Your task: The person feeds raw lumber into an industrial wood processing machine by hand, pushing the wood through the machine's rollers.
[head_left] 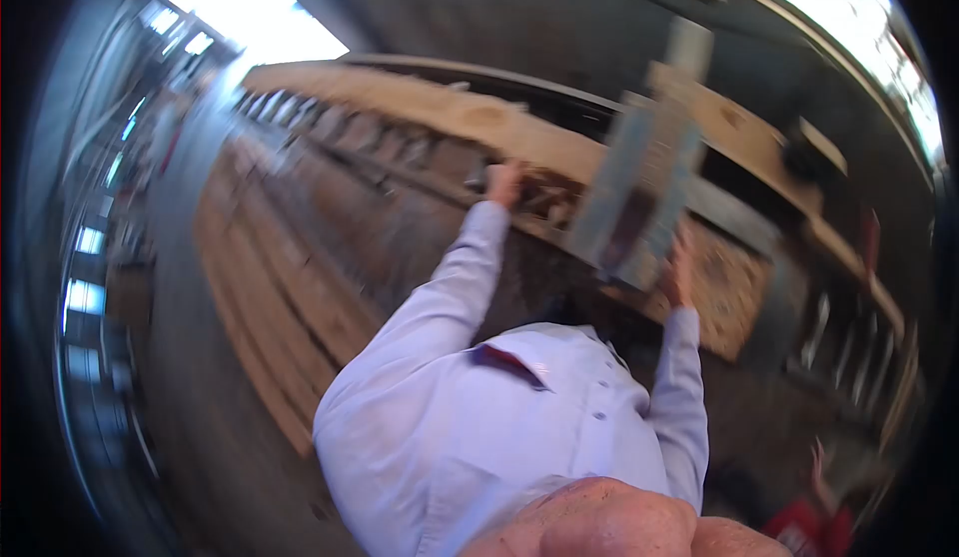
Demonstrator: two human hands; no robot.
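A long wooden plank (pixel 440 107) with a rough, wavy edge lies along a roller conveyor (pixel 370 135), its near end beside a blue-grey machine housing (pixel 639 192). At the plank's near edge, just left of the housing, is my left hand (pixel 505 185); it looks closed on that edge, though motion blurs the fingers. My right hand (pixel 679 272) is against the right side of the housing, its fingers stretched upward. Blur hides whether it presses on the housing or only rests beside it. To its right is a speckled, wood-coloured panel (pixel 734 287).
Several long boards (pixel 275 297) lie lower down on the left. Beyond the housing is another pale board (pixel 729 122). More rollers (pixel 849 352) stand at the right. A person in red (pixel 814 527) is at the lower right, with a hand raised.
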